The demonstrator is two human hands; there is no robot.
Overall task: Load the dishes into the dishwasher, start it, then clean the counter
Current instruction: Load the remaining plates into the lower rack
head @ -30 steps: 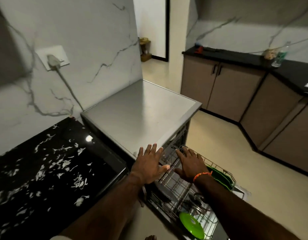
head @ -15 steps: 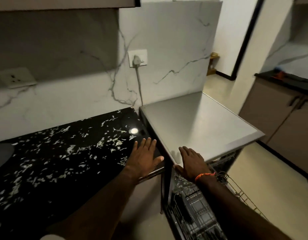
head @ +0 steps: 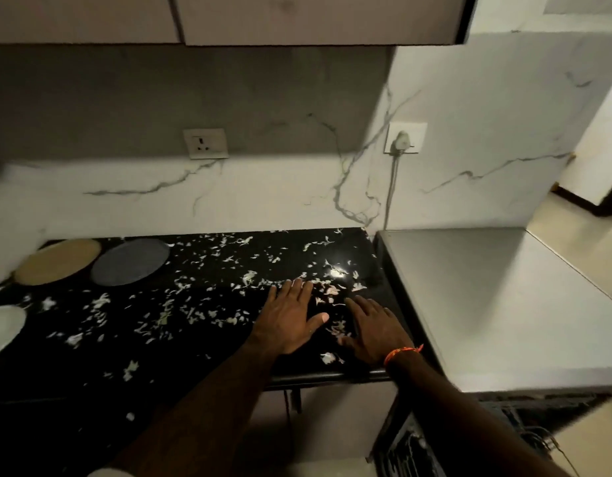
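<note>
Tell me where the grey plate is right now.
In the head view, the grey plate lies flat at the back left of the black counter, just right of the tan plate and near the wall.

You are looking at a dim, unevenly lit kitchen. The upper cabinet (head: 229,18) throws a broad shadow down the wall beneath it, so the left socket (head: 205,143) sits in gloom. Right of that shadow the marble wall (head: 487,115) and the steel dishwasher top (head: 497,304) are much brighter. One small hot glare spot (head: 337,271) shines on the black desk (head: 180,304). The wide lens bows the cabinet's lower edge and the desk's front edge. Detail is soft throughout, and the area under the desk front is nearly black.
</note>
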